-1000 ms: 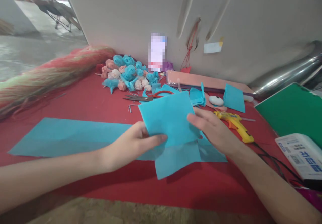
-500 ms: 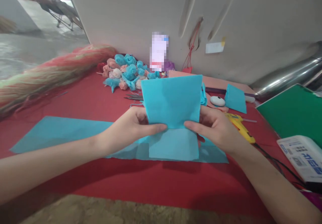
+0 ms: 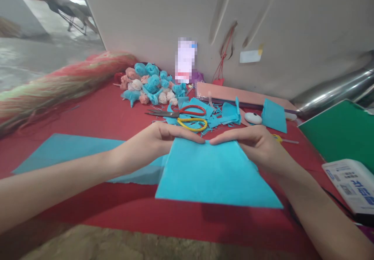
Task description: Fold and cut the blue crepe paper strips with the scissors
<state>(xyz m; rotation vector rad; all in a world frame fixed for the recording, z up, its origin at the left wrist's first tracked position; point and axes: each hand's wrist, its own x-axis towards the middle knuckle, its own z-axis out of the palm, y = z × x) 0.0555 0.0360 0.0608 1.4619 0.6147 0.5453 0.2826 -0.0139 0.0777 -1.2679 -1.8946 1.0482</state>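
Between my two hands is a folded sheet of blue crepe paper (image 3: 210, 174), its top fold pinched at the middle and its lower part flaring toward me. My left hand (image 3: 154, 141) grips the paper's left side, index finger along the fold. From the other side my right hand (image 3: 260, 147) holds it the same way, the two fingertips almost meeting. Behind and to the left, a long flat strip of blue paper (image 3: 84, 151) lies on the table, partly covered by my left arm. Scissors (image 3: 187, 116) with one red and one yellow handle lie just beyond the held paper.
A red-covered table (image 3: 117, 209) bears paper flowers (image 3: 152, 83), blue scraps (image 3: 216, 114), a white oval object (image 3: 253, 118) and a folded blue piece (image 3: 274, 115). A yellow-bodied tool (image 3: 277, 137) is mostly behind my right hand. At right are a green board (image 3: 344, 131) and white box (image 3: 347, 184).
The upright upper part of the paper has been folded down toward me, uncovering the scissors and scraps behind. Both hands have shifted their fingers up onto the fold.
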